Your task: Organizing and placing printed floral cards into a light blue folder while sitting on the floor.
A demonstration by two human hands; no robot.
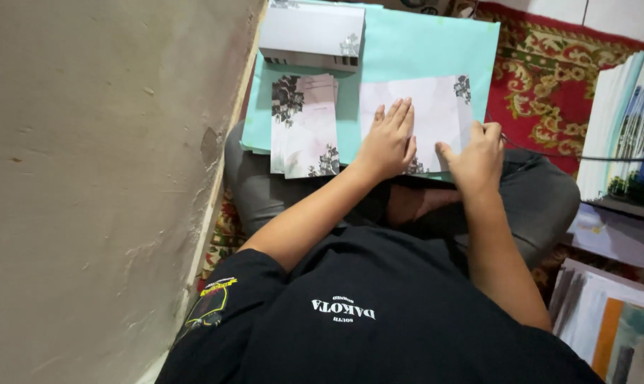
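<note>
Left hand (389, 142) lies flat, fingers together, pinning a white card (436, 114) to the teal sheet (407, 50); right hand (478, 156) pinches its right edge. A card stack (304, 128) lies beside.

Upper garment: black short-sleeved T-shirt (379, 320) with small white lettering on the chest — the left sleeve carries a yellow-outlined emblem (212, 302). Lower garment: grey trousers (542, 199). Both forearms bare — no watch, rings or gloves.
</note>
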